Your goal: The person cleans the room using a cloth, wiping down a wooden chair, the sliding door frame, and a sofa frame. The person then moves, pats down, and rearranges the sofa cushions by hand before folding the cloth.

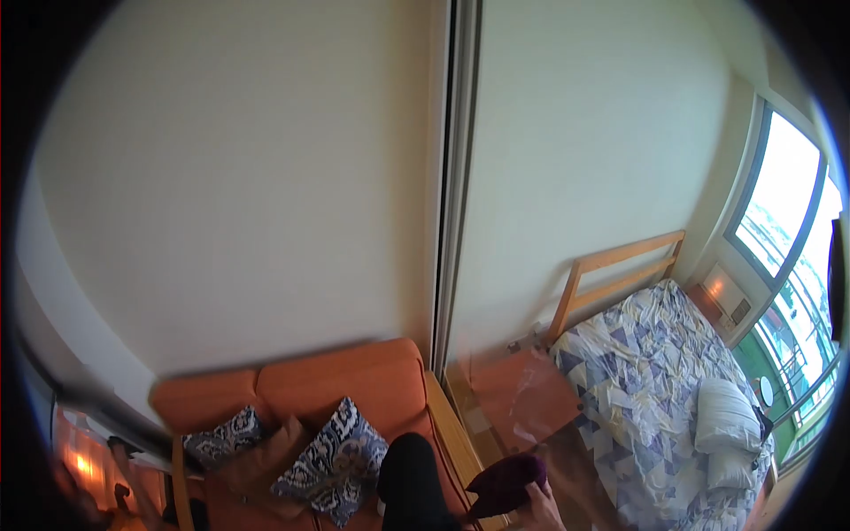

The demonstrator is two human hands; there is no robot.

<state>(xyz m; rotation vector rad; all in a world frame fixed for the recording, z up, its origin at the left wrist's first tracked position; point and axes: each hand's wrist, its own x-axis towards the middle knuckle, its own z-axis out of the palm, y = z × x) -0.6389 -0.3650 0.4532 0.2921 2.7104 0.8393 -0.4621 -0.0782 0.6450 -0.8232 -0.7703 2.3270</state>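
Note:
At the bottom edge, right of centre, my right hand (pixel 542 511) has its fingers closed on a dark purple cloth item (pixel 509 484). The item hangs to the left of the hand, beside a dark-clad raised knee (pixel 411 478). I cannot make out my left hand anywhere in the view. Left of the knee, an orange sofa (pixel 345 376) carries a blue-and-white patterned cushion (pixel 336 465), a brown cushion (pixel 270 458) and another patterned cushion (pixel 221 435).
The sofa's wooden armrest (pixel 456 434) runs beside the purple item. To the right are an orange-brown surface (pixel 522 394) and a bed (pixel 637 372) with pillows (pixel 728 416). A window (pixel 779 186) is at far right. Part of a person (pixel 133 496) shows at lower left.

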